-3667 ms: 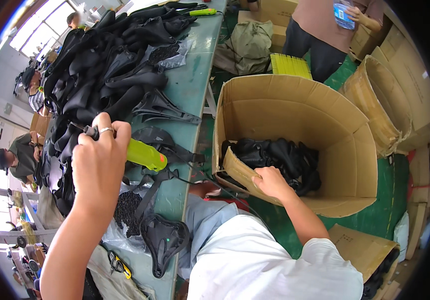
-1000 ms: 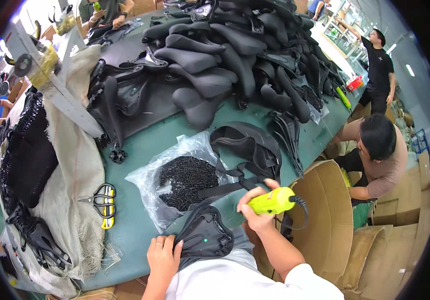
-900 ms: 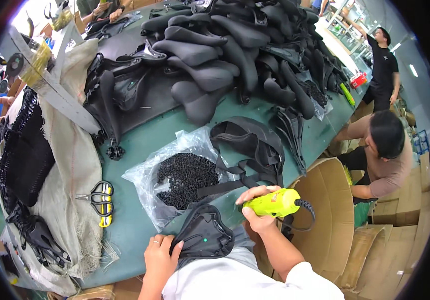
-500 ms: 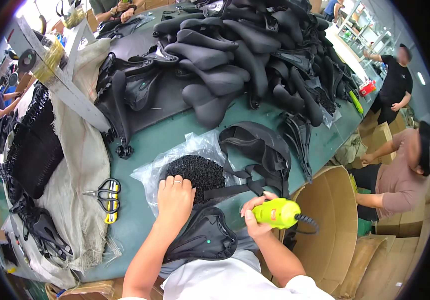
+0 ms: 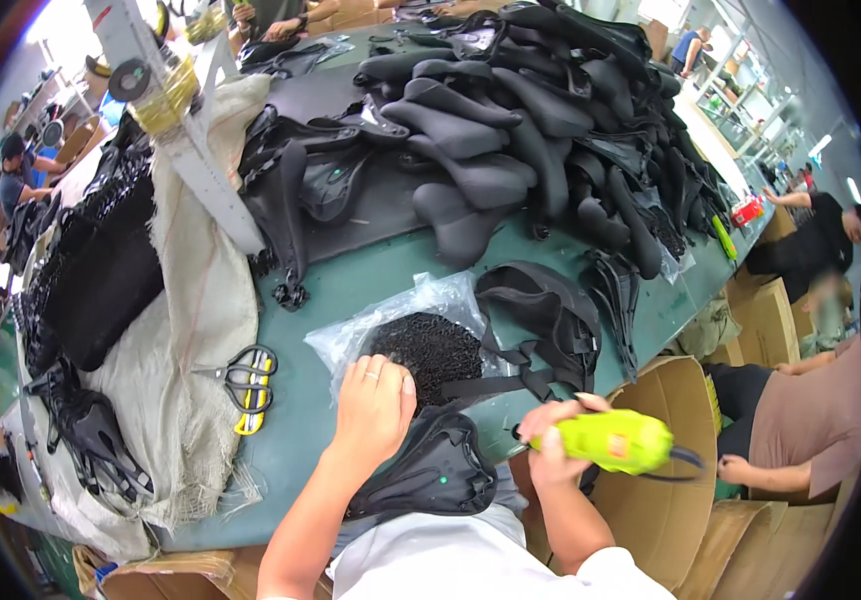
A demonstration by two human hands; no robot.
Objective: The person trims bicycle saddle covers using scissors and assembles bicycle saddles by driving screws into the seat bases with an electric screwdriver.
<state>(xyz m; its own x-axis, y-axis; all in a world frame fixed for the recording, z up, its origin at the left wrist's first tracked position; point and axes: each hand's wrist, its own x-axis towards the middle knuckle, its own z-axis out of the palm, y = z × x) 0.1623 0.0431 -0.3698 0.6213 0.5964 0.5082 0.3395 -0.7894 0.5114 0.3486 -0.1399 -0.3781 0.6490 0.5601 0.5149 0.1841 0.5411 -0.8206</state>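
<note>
Green worktable: its bare top shows left of the left forearm; a heap of black saddles lies well beyond both hands.
Left hand: the left hand bends down at the near edge of the small black pieces, fingers bunched and nearly closed; whether they pinch any cannot be told.
Right hand: the right hand is wrapped firmly around a yellow-green corded tool, its narrow end toward the left hand; blur hides the tip's detail.
Clear bag: the clear bag lies spread open under and beyond the left fingers, with the pieces loose on it.
Upturned saddle: the upturned saddle sits between the two wrists at the near table edge, gripped by neither hand.
Beyond the right hand: black straps lie tangled; a cardboard box stands behind the tool.
Left of the left hand: scissors lie across a yellow cutter.
Spill risk: dragging the plastic with the left wrist could scatter pieces.
Slip risk: a forearm knock might push the unheld saddle off the edge.
Snag risk: the tool's cord could catch on the box rim if the right hand swings across.
</note>
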